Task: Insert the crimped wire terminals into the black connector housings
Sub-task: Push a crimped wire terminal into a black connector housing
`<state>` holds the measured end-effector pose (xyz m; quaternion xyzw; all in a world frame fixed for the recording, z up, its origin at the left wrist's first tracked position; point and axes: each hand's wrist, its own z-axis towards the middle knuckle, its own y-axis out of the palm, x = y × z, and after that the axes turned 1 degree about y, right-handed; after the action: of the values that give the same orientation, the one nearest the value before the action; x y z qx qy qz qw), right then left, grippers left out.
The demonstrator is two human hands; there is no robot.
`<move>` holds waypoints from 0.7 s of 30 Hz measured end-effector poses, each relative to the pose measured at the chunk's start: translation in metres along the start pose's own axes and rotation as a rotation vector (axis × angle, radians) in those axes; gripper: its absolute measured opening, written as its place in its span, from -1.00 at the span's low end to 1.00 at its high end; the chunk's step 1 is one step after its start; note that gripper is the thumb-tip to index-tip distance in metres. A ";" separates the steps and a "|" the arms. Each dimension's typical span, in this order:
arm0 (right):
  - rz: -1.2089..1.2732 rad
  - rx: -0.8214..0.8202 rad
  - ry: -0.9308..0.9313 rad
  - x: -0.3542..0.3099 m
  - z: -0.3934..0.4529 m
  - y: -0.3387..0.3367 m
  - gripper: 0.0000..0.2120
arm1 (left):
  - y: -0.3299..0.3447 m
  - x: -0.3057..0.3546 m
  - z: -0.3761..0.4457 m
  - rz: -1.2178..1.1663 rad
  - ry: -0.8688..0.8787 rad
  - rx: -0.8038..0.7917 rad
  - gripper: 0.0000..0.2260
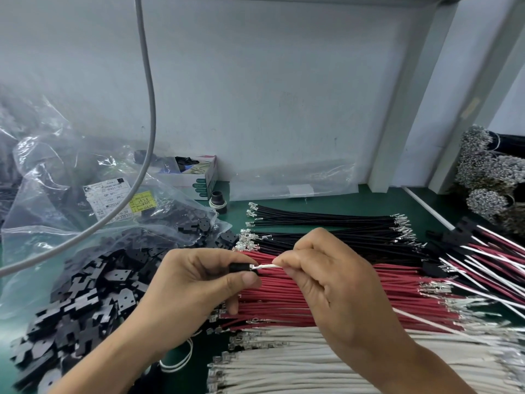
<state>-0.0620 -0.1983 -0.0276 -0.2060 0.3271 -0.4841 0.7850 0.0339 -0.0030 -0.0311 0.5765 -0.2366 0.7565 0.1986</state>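
Observation:
My left hand point(196, 282) pinches a small black connector housing point(239, 267) between thumb and fingers. My right hand point(324, 277) pinches a white wire point(267, 266) just behind its crimped terminal, whose metal tip sits at the housing's opening. The rest of that white wire trails out to the right behind my right hand. Both hands hover above rows of cut wires: black wires point(326, 223) at the back, red wires point(355, 297) in the middle, white wires point(312, 362) nearest me.
A pile of loose black housings point(93, 302) spills from a clear plastic bag point(71, 177) on the left. Finished harnesses point(488, 257) lie at the right, bundles of terminals point(488, 177) behind them. A small box point(196, 174) and a grey cable point(147, 115) stand at the back.

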 end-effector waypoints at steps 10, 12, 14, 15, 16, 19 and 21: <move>-0.215 -0.022 -0.103 0.003 -0.001 0.002 -0.87 | 0.002 0.006 -0.003 0.155 0.073 0.011 -0.87; -0.259 -0.011 -0.127 0.003 -0.002 0.003 -0.89 | 0.004 0.007 -0.003 0.186 0.079 0.036 -0.88; -0.229 0.015 -0.111 0.002 -0.001 0.004 -0.91 | 0.004 0.007 -0.003 0.179 0.076 0.044 -0.88; -0.182 0.025 -0.085 0.001 -0.001 0.005 -0.93 | 0.004 0.008 -0.003 0.174 0.071 0.034 -0.89; -0.115 0.028 -0.047 0.001 -0.001 0.006 -0.88 | 0.004 0.008 -0.003 0.167 0.065 0.019 -0.90; 0.124 0.001 0.076 0.001 -0.004 0.006 -0.79 | 0.001 0.007 -0.003 0.103 0.028 -0.006 -0.88; 0.118 -0.010 0.067 0.001 -0.004 0.005 -0.80 | 0.000 0.006 -0.003 0.136 0.021 -0.010 -0.87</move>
<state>-0.0614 -0.1965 -0.0338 -0.1740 0.3671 -0.4419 0.7998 0.0303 -0.0014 -0.0263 0.5501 -0.2771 0.7729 0.1521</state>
